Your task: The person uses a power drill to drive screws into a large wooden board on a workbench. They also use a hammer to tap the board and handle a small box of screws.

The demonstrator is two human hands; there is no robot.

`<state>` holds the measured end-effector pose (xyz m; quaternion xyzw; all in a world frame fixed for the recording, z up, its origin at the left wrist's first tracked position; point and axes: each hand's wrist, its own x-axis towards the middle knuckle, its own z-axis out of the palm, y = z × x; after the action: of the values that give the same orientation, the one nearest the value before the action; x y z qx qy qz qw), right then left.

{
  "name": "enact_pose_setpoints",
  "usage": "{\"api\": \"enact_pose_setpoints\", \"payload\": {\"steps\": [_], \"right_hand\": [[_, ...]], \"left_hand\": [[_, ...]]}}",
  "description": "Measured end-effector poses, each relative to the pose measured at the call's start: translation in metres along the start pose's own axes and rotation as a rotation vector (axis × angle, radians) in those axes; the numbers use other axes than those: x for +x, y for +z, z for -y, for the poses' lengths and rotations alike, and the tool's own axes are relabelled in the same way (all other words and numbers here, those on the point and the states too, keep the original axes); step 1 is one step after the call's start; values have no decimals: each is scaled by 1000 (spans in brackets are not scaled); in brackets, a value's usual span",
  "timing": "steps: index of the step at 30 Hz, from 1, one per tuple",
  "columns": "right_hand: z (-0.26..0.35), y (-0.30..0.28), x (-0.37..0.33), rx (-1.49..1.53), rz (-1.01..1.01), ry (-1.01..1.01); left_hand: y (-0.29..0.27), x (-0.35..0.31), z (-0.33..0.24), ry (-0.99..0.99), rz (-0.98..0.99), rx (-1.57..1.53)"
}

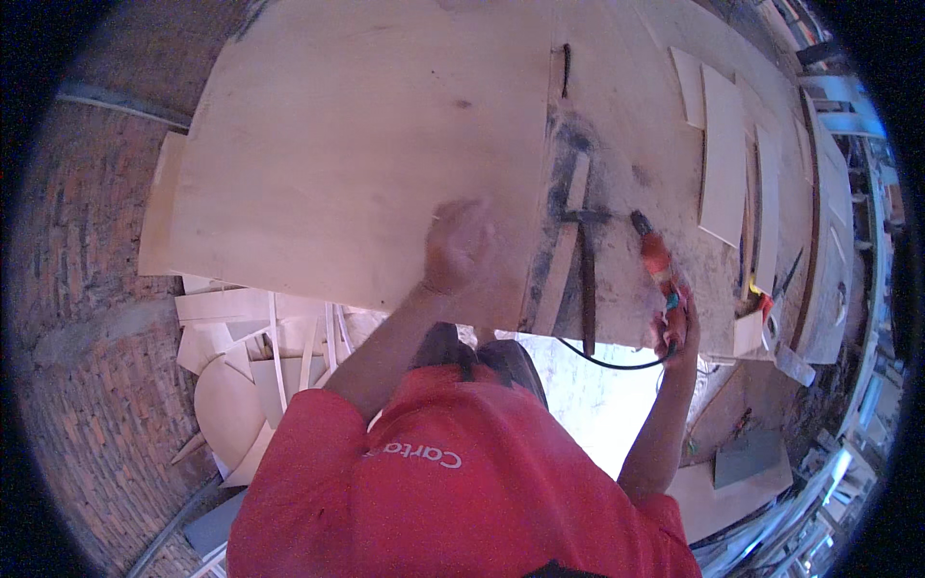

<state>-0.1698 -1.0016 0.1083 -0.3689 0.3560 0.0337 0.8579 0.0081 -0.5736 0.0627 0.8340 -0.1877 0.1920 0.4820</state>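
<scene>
A: Item one, what are the hands doing?

B: The right hand (677, 328) is clamping its fingers around an orange power tool (659, 265), sitting at four o'clock from the picture's middle; its tip is pointing to eleven o'clock, onto the workbench (636, 106). A black cord (607, 361) is looping off its rear toward nine. The left hand (458, 246) is pressing on a large plywood sheet (356, 144), fingers drawn together in a loose fist, gripping nothing.

A: The surface and room?

B: The bench top is showing a dark, scorched streak (559, 183) along the sheet's right edge, with a wooden strip (567, 246) and a dark metal bar (588, 289) lying in it. Brick paving (87, 241) is running at nine o'clock.

A: Labels?

B: White lettering is showing on the red shirt (434, 482) at six.

A: Surroundings?

B: Pale plywood panels (723, 154) are lying at two o'clock; curved offcuts (241, 356) are piling at eight.
</scene>
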Motion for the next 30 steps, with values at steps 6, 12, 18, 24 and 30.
{"api": "enact_pose_setpoints", "payload": {"steps": [6,12,18,24,30], "right_hand": [[25,6,20,89,56,216],[40,105,-57,-431,-201,-331],[29,146,-138,-499,-264,-358],[16,240,-111,-1126,-253,-87],[12,246,-84,-1193,-164,-144]], "left_hand": [[-36,55,-2,85,-92,137],[-42,55,1,7,-169,86],[-20,53,-38,7,-151,-107],[52,83,-124,99,148,-440],[67,80,-122,11,286,-382]]}}
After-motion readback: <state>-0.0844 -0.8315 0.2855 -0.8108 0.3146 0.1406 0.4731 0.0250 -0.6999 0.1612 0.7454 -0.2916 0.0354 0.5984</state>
